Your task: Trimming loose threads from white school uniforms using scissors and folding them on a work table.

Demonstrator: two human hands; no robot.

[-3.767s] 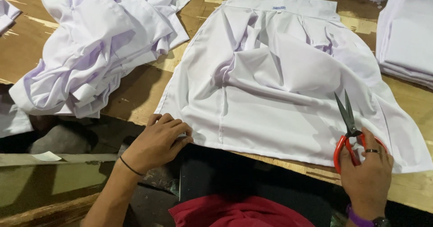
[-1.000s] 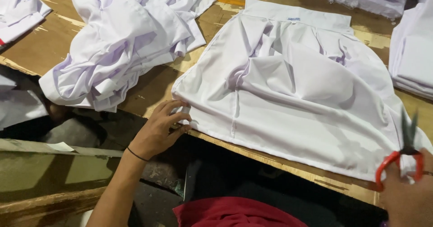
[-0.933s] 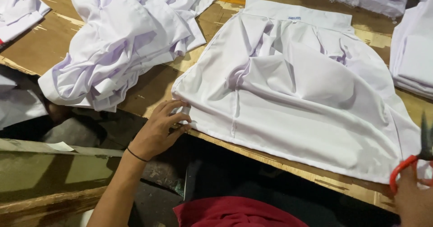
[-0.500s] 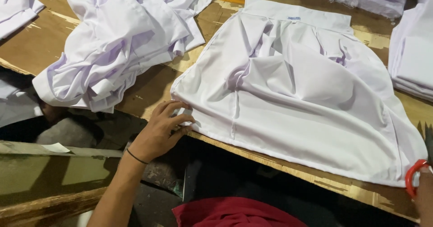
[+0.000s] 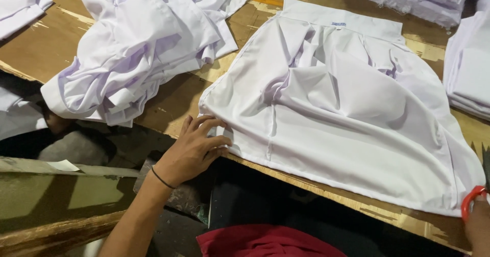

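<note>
White skirt (image 5: 347, 109) spread flat on the wooden table (image 5: 30, 53), waistband far, hem near. Left hand (image 5: 196, 147) open, fingers pressing the near left hem corner. Right hand (image 5: 480, 229) at the right hem corner, barely in view, holding red-handled scissors (image 5: 472, 206). Looks like checking and trimming the hem; next move needs a careful snip. Small blue label (image 5: 338, 24) on the waistband. Heap of white clothes (image 5: 138, 47) left, folded stack (image 5: 469, 68) right.

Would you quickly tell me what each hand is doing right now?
Left hand: open, fingers on the white garment hem corner.
Right hand: mostly out of frame, holding red-handled scissors.
</note>
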